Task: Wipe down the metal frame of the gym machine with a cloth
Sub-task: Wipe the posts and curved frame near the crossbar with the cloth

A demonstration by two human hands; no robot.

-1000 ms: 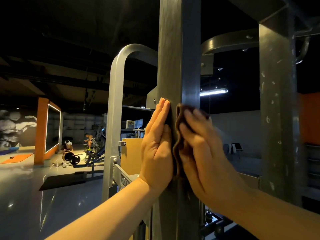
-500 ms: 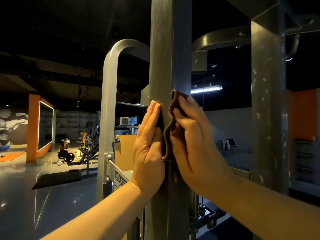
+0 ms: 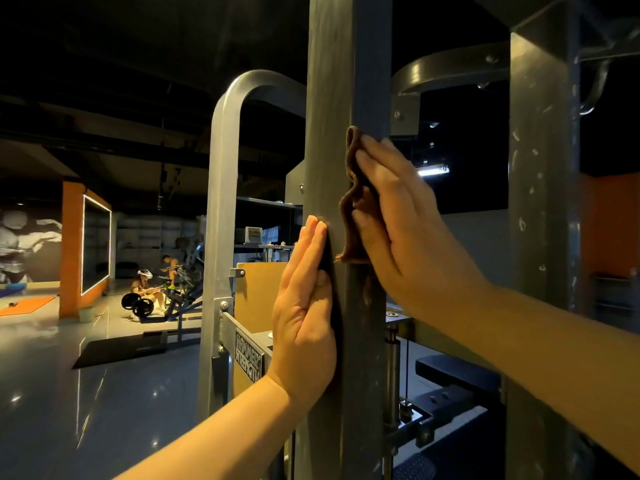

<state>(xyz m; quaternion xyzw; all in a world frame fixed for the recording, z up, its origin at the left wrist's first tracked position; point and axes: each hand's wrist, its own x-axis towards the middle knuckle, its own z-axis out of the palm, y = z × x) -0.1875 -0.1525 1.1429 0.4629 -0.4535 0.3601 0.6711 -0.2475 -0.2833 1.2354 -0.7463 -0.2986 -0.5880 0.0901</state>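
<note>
left hand (image 3: 304, 306) lay flat on post (image 3: 332, 81), fingers straight | right hand (image 3: 408, 230), fingers straight, pressed cloth (image 3: 353, 209) to post

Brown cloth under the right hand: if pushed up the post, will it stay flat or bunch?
Probably floppy: the cloth folds and droops beside the right hand, so it likely bunches when pushed. It looks thin and light, and may slip on the smooth metal post unless pressed flat.

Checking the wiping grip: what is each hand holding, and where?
Right hand presses the brown cloth against the post, fingers spread flat over it; left hand holds nothing.
</note>
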